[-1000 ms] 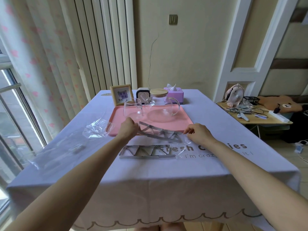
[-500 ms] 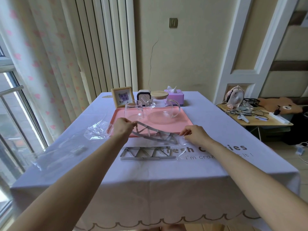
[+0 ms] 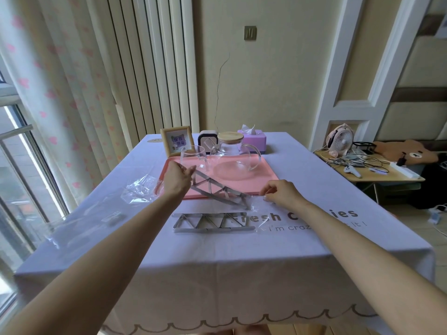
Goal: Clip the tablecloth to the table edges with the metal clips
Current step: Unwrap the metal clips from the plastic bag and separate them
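Head view: left hand (image 3: 177, 180) pinches the raised end of held clip row (image 3: 217, 192), which slants from 10 o'clock down to 4 o'clock across the front edge of pink tray (image 3: 263, 176). Right hand (image 3: 281, 193) pinches clear wrapper (image 3: 256, 205) at the row's low end. Flat clip row (image 3: 212, 222) lies on tablecloth (image 3: 217, 274), at 6 o'clock of the held one and apart from it. No clip on any table edge yet.

Risks, my judgement: glass cup (image 3: 193, 155) stands just at 12 o'clock of left hand, with glass teapot (image 3: 235, 160) near. If the wrapper lets go with a jerk, metal could swing into glass. Clips could scatter. The unclipped cloth could drag and shift the tray.
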